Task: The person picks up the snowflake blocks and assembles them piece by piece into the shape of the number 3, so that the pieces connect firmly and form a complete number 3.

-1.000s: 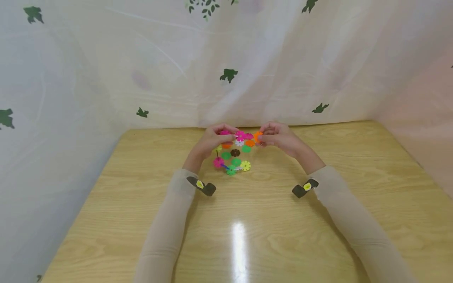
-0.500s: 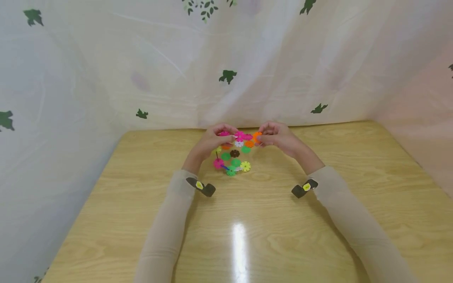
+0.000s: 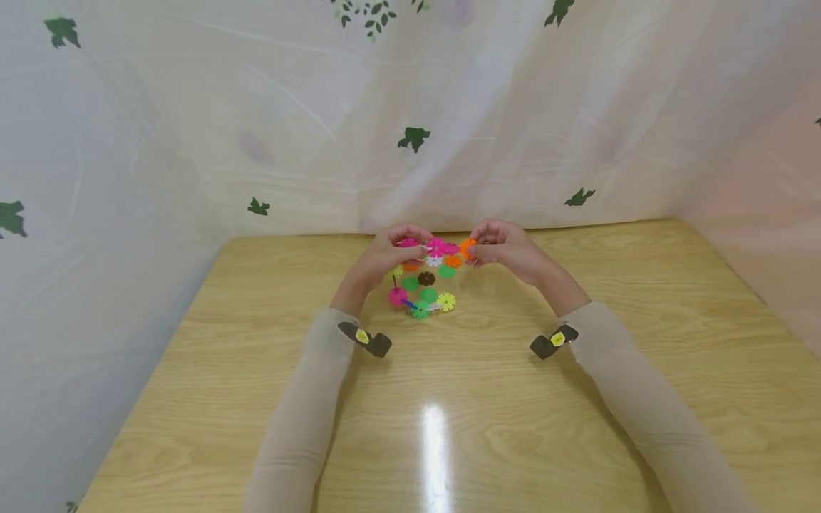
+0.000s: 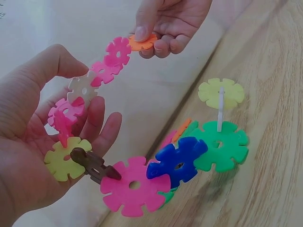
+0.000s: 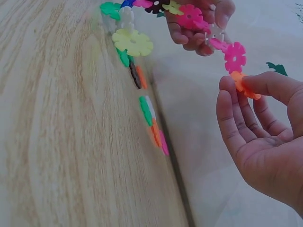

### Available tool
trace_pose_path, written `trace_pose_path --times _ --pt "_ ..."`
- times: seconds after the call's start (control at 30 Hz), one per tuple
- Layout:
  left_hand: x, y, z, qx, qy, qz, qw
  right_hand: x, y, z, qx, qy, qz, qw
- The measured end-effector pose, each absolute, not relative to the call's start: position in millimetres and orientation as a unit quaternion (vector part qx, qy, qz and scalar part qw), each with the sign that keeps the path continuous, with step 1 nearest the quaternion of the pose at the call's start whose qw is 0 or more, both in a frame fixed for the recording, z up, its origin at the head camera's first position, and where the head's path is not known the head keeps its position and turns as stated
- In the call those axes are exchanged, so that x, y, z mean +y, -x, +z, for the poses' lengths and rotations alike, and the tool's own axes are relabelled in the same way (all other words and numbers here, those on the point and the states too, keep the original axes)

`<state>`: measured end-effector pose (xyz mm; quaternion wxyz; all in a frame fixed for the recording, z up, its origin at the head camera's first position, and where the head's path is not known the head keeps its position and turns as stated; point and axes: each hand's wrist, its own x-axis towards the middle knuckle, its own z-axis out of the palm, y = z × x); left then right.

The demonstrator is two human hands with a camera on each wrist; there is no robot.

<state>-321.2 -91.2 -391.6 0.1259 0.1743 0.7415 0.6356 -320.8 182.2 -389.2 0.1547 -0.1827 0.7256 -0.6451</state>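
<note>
A chain of linked, notched plastic snowflake discs runs from a yellow disc [image 4: 208, 90] through green, blue [image 4: 179, 161], pink [image 4: 135, 194] and brown [image 4: 94, 166] ones up to an orange disc [image 5: 242, 85]. My left hand [image 3: 378, 258] pinches a white disc [image 4: 83, 91] of the chain between thumb and fingers. The orange end disc is pinched by my right hand [image 3: 509, 251]. Pink discs [image 5: 235, 57] link the white and orange ones between the hands. Part of the chain behind the left hand is hidden in the head view.
Several loose discs lie flat on the wooden table [image 3: 487, 370], among them a brown disc [image 3: 426, 278], a green disc [image 3: 447, 271] and an orange disc [image 3: 453, 261]. A pale curtain [image 3: 487, 164] with leaf prints hangs along the table's back edge.
</note>
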Motion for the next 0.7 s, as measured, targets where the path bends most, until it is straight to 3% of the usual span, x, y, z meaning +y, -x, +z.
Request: trace_pose_path --times 0.7 --pt "-93.0 317.8 -386.2 0.747 -0.182 0.627 0.125 184.2 320.2 -387.7 0.726 0.207 -0.642 0.129"
